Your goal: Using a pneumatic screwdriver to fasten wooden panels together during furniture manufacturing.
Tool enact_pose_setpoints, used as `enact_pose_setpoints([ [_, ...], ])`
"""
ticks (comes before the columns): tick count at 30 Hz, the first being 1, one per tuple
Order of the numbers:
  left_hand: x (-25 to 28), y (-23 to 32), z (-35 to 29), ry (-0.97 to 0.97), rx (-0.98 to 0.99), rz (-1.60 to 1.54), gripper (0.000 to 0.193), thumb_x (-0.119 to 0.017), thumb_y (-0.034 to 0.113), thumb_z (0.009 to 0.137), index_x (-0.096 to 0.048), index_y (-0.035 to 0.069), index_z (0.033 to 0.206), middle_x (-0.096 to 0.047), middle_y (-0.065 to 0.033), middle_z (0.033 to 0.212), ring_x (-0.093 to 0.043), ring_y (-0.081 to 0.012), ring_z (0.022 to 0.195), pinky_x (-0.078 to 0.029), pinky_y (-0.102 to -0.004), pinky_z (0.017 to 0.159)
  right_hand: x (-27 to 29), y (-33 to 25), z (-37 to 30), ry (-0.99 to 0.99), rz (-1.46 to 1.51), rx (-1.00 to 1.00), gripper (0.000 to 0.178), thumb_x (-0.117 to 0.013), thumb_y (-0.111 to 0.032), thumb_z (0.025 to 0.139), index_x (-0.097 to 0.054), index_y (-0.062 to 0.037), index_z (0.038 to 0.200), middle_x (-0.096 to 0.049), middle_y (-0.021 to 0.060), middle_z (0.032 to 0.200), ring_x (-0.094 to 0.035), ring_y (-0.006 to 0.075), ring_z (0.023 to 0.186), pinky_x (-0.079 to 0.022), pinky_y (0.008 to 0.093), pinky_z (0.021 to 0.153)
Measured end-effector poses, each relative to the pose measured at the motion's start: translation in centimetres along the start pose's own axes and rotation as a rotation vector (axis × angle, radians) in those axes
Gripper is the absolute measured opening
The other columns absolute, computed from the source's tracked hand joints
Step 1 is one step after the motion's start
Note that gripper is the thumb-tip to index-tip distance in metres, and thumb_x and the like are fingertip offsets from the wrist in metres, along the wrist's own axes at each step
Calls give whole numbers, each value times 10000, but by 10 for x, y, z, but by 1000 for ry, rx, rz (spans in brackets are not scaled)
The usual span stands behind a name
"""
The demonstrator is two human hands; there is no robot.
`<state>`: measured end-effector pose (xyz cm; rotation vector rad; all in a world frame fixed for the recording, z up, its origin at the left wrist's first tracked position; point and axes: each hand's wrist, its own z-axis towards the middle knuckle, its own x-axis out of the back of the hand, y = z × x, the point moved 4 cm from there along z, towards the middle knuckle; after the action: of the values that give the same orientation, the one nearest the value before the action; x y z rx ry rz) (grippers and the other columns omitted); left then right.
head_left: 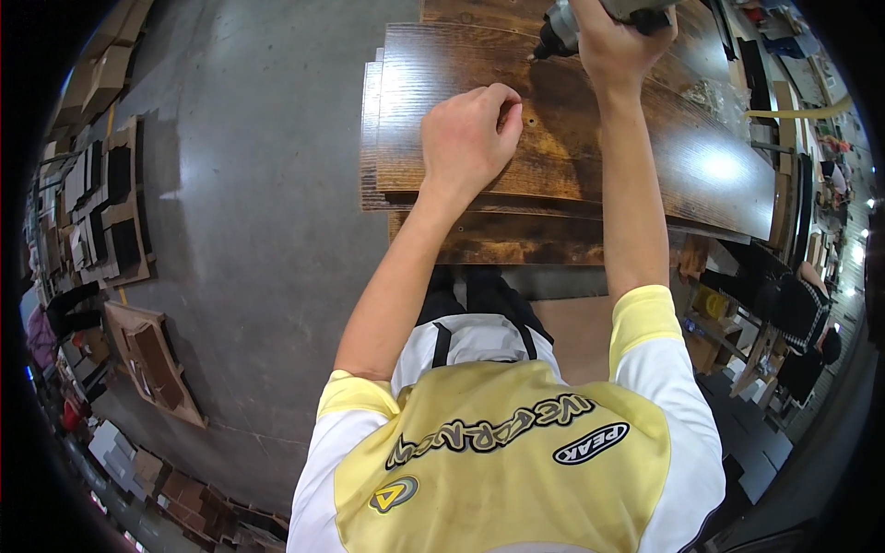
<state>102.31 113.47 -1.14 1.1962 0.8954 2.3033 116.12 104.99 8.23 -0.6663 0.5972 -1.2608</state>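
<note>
A stack of dark brown wood-grain boards [645, 157] lies in front of me. My left hand [470, 138] rests on the top board, fingers curled and pinched at a small spot next to a drilled hole; what it pinches is too small to see. My right hand [618, 37] grips a grey power drill [562, 32] near the top edge. The drill's bit points left and down, hanging just above the board beyond my left hand's fingers.
Grey concrete floor [267, 212] spreads to the left. Cardboard and wooden pieces [152, 359] lie along the left edge. Another person in dark clothes [784, 304] sits at the right among shelves and clutter. A clear plastic bag [710, 92] lies on the boards.
</note>
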Motion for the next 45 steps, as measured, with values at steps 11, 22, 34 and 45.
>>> enact_pose_setpoints([
  [11,-2,0,1,-1,24,10,80,-691,214,816,-709,139,836,-644,-11,647,-606,-171,554,-458,-298,506,-1,0,-1,-15,-15,-40,183,-680,49,780,-578,-42,901,-623,9,785,-578,74,639,-474,220,573],
  [22,-9,0,2,54,-17,25,124,-667,245,838,-701,127,850,-623,-32,615,-608,-222,555,-454,-334,506,66,-68,14,98,325,-24,409,-648,-61,889,-455,-43,1249,-617,174,1205,-620,213,1036,-498,351,944],
  [34,-103,70,-151,-392,1329,-1110,562,-588,692,836,-545,135,768,-316,90,578,-270,-40,477,-218,-204,448,427,-66,-223,443,531,-855,630,-606,-67,810,-381,-59,1399,-440,229,1424,-593,321,1104,-489,445,968],
  [45,-113,57,-113,-7,1212,-924,414,-633,485,885,-584,74,879,-245,83,532,-215,-46,436,-169,-233,424,577,-3,-183,627,671,-897,524,-549,-70,854,-422,-40,1361,-604,256,1117,-578,355,1114,-467,481,1018],
])
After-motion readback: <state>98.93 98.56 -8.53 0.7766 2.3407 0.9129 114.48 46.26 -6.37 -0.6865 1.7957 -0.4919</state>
